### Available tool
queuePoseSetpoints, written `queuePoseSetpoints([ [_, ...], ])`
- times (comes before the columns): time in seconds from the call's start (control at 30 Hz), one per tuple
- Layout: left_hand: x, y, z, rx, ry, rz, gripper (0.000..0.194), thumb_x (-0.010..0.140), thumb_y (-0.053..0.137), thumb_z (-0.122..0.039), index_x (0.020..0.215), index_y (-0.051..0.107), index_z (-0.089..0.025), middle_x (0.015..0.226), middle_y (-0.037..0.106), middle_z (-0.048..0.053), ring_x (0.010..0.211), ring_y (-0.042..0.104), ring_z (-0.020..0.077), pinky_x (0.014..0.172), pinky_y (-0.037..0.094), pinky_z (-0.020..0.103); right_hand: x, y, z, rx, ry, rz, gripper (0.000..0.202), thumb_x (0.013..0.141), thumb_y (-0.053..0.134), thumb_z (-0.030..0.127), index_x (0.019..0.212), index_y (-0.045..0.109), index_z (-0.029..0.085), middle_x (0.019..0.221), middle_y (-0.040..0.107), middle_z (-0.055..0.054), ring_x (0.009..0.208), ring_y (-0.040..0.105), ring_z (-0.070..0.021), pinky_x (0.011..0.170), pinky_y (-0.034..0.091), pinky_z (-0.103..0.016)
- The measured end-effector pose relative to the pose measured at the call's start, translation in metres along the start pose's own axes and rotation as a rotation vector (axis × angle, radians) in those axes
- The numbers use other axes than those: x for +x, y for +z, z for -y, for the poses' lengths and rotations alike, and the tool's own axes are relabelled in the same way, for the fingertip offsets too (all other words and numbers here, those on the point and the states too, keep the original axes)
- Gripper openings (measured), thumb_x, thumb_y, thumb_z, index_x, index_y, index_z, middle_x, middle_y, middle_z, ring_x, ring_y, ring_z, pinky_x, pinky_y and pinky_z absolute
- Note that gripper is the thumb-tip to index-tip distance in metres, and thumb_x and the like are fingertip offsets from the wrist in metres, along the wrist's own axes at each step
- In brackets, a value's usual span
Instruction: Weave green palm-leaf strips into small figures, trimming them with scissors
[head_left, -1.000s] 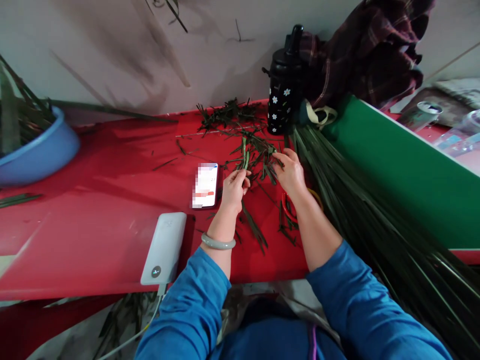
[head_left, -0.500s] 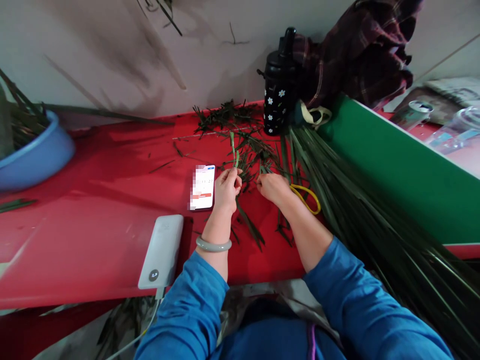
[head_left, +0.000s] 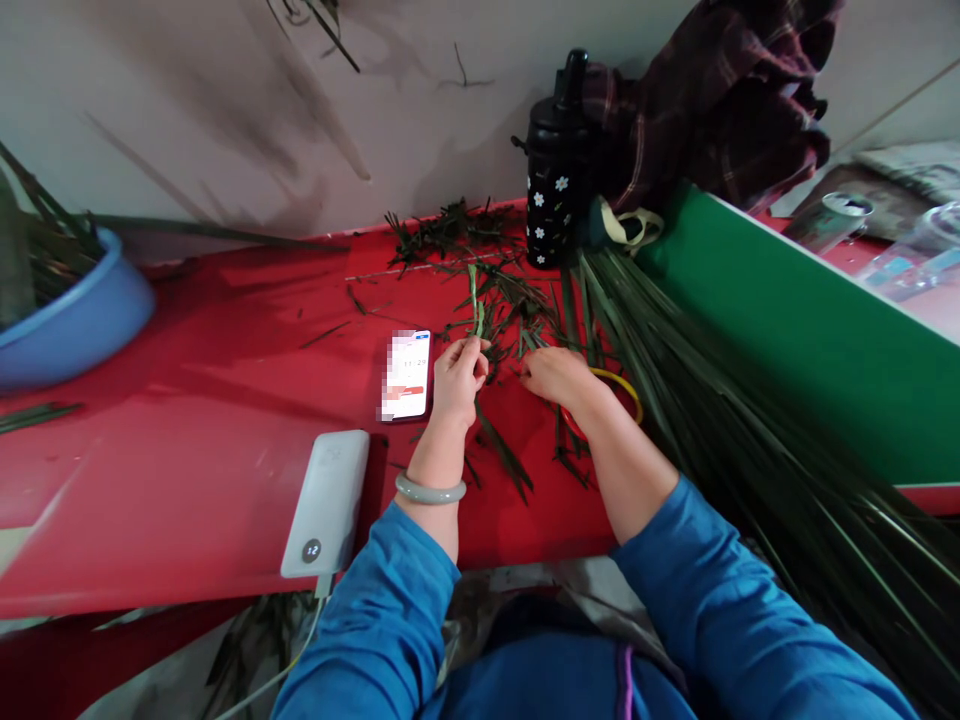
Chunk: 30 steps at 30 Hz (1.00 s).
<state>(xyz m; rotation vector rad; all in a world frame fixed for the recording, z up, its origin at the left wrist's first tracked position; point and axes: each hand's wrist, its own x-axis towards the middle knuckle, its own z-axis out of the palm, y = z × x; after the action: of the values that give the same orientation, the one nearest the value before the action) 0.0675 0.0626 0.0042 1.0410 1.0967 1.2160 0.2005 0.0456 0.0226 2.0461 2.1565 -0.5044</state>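
My left hand (head_left: 461, 378) is closed in a pinch on a light green leaf strip (head_left: 474, 295), which stands up from the fingertips and looks folded or knotted low down. A short gap to the right, my right hand (head_left: 556, 376) is curled with its fingertips turned down and mostly hidden; what they hold, if anything, I cannot make out. Under and beside the right wrist show a yellow loop (head_left: 628, 388) and part of a red one, like scissor handles. Dark green leaf scraps (head_left: 517, 295) lie around both hands on the red table (head_left: 247, 320).
A phone (head_left: 409, 375) and a white power bank (head_left: 328, 500) lie left of my left arm. A black flowered bottle (head_left: 551, 190) stands behind. Long leaves (head_left: 675, 390) run along a green panel (head_left: 772, 330) at right. A blue basin (head_left: 82, 300) is far left.
My right hand has shifted slightly right, and a red loop now shows beside its wrist. My left hand and the leaf strip have moved a little to the right.
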Motion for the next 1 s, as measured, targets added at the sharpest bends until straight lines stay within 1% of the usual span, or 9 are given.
queuePoseSetpoints([
  [0.1, 0.000, 0.000, 0.001, 0.017, 0.002, 0.004, 0.019, 0.071, 0.054, -0.033, 0.067, 0.056, -0.015, 0.044, 0.040, -0.005, 0.038, 0.030, 0.0029, 0.035, 0.017, 0.016, -0.001, 0.002, 0.002, -0.027, -0.059, -0.001, 0.032, 0.077, 0.038, 0.022, 0.096, 0.064, 0.015, 0.100, 0.065, -0.014, 0.097, 0.059, -0.0270, 0.075, 0.047, -0.034],
  [0.2, 0.000, 0.000, 0.001, 0.018, -0.003, 0.007, 0.019, 0.071, 0.054, -0.033, 0.067, 0.056, -0.015, 0.044, 0.039, -0.006, 0.038, 0.030, 0.0030, 0.035, 0.017, 0.016, -0.001, 0.002, 0.001, -0.034, -0.063, 0.013, 0.033, 0.076, 0.039, 0.021, 0.097, 0.063, 0.016, 0.100, 0.064, -0.013, 0.098, 0.059, -0.0257, 0.076, 0.047, -0.034],
  [0.4, -0.001, 0.000, -0.001, 0.008, 0.019, 0.014, 0.018, 0.071, 0.054, -0.032, 0.066, 0.056, -0.015, 0.044, 0.039, -0.006, 0.039, 0.031, 0.0031, 0.035, 0.018, 0.015, -0.002, -0.001, -0.001, -0.007, -0.033, 0.036, 0.035, 0.077, 0.041, 0.032, 0.097, 0.063, 0.014, 0.101, 0.064, -0.014, 0.099, 0.058, -0.0269, 0.077, 0.047, -0.035],
  [0.57, -0.001, 0.000, 0.000, 0.016, 0.037, 0.050, 0.021, 0.072, 0.054, -0.035, 0.069, 0.057, -0.015, 0.044, 0.041, -0.005, 0.040, 0.032, 0.0032, 0.036, 0.020, 0.015, -0.003, 0.002, 0.002, -0.030, 0.011, 0.009, 0.034, 0.076, 0.039, 0.023, 0.099, 0.063, 0.016, 0.103, 0.064, -0.013, 0.099, 0.057, -0.0256, 0.078, 0.047, -0.034],
  [0.7, -0.001, -0.001, 0.000, -0.015, 0.047, 0.070, 0.021, 0.072, 0.055, -0.036, 0.068, 0.058, -0.015, 0.043, 0.041, -0.005, 0.039, 0.033, 0.0035, 0.036, 0.020, 0.016, -0.004, 0.002, 0.000, -0.014, 0.024, 0.002, 0.032, 0.073, 0.041, 0.022, 0.094, 0.065, 0.019, 0.100, 0.065, -0.011, 0.096, 0.059, -0.0250, 0.075, 0.047, -0.033],
  [0.77, -0.001, -0.002, -0.002, -0.029, 0.049, 0.057, 0.022, 0.072, 0.055, -0.037, 0.068, 0.058, -0.016, 0.043, 0.041, -0.005, 0.039, 0.033, 0.0036, 0.036, 0.020, 0.016, -0.003, -0.002, -0.005, 0.023, 0.048, -0.031, 0.030, 0.074, 0.042, 0.025, 0.091, 0.066, 0.023, 0.098, 0.066, -0.008, 0.093, 0.060, -0.0235, 0.073, 0.047, -0.031],
  [0.83, -0.002, -0.003, -0.004, -0.041, 0.059, 0.040, 0.022, 0.072, 0.055, -0.038, 0.068, 0.058, -0.016, 0.043, 0.041, -0.005, 0.039, 0.033, 0.0036, 0.036, 0.020, 0.016, 0.003, -0.008, -0.009, 0.060, 0.091, -0.111, 0.030, 0.077, 0.041, 0.031, 0.093, 0.065, 0.026, 0.098, 0.066, -0.005, 0.092, 0.060, -0.0226, 0.072, 0.047, -0.030],
  [0.93, -0.004, -0.003, -0.008, -0.039, 0.085, 0.031, 0.023, 0.072, 0.054, -0.038, 0.068, 0.057, -0.016, 0.043, 0.041, -0.006, 0.038, 0.032, 0.0035, 0.036, 0.021, 0.017, 0.021, -0.017, -0.009, 0.098, 0.102, -0.250, 0.032, 0.080, 0.038, 0.035, 0.101, 0.061, 0.029, 0.102, 0.065, -0.003, 0.093, 0.059, -0.0220, 0.073, 0.046, -0.029],
  [1.0, -0.006, -0.002, -0.009, -0.026, 0.095, 0.038, 0.024, 0.072, 0.054, -0.038, 0.068, 0.057, -0.015, 0.043, 0.041, -0.006, 0.038, 0.033, 0.0037, 0.036, 0.021, 0.017, 0.038, -0.022, -0.003, 0.114, 0.078, -0.298, 0.033, 0.081, 0.036, 0.034, 0.104, 0.060, 0.030, 0.105, 0.064, -0.003, 0.095, 0.059, -0.0214, 0.074, 0.046, -0.029],
])
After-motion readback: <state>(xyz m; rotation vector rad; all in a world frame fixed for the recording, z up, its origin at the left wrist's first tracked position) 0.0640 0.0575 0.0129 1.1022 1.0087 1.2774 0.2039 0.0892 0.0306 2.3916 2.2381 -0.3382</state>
